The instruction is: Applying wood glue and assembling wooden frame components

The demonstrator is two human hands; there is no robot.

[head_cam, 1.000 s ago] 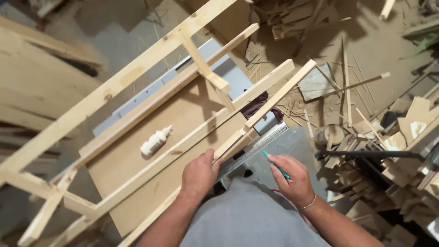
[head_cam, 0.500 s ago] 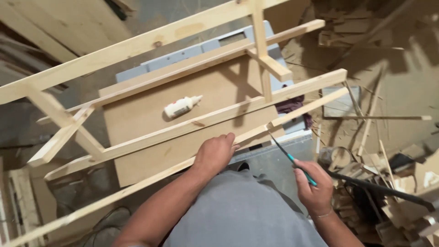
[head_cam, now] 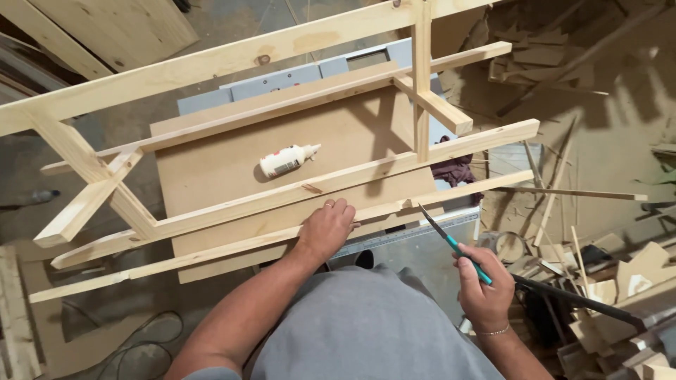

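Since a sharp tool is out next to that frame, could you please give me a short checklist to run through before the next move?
1. Left hand steadies the wooden frame: ok, it rests flat on a lower rail.
2. Right hand grips the teal-handled tool firmly: ok, fingers closed round the handle.
3. Tool tip clear of the left hand: ok, it points at the rail, apart from the fingers.
4. Glue bottle out of the way: ok, it lies on the board beyond the rails.
5. Frame sits stably on the board: cannot tell, its supports are not clear.
6. Footing free of offcuts: not ok, scraps litter the floor at the right.
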